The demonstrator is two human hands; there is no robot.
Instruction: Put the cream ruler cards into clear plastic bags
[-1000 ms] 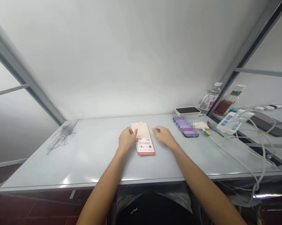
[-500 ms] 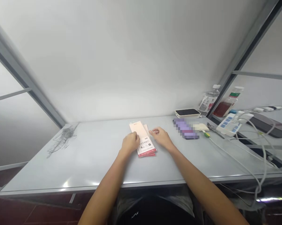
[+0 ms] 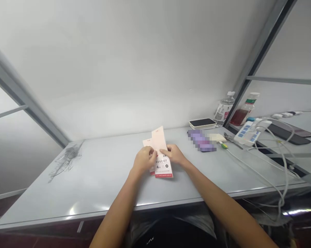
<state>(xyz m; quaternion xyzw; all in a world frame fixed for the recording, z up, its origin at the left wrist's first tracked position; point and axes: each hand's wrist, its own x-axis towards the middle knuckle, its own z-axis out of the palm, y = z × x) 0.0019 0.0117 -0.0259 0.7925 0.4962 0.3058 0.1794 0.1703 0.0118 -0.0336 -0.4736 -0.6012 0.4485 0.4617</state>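
Note:
Two or three flat pink-and-white packets (image 3: 162, 162) with red print sit at the middle of the grey table (image 3: 98, 179). My right hand (image 3: 174, 155) pinches the top packet at its right edge and tilts it up off the one beneath. My left hand (image 3: 143, 160) is closed on the left edge of the packets, thumb and fingers pressed on them. The lower packet peeks out to the left behind the raised one.
To the right lie a blurred purple item (image 3: 201, 141), a white box with a dark top (image 3: 202, 123), two bottles (image 3: 224, 110), a white power strip (image 3: 251, 131) and trailing white cables (image 3: 269, 172). A tangle of thin wire (image 3: 64, 160) lies at the table's left.
Both hands closed in on the packets. The right hand took hold of the top packet and lifted it, fanning it away from the one under it.

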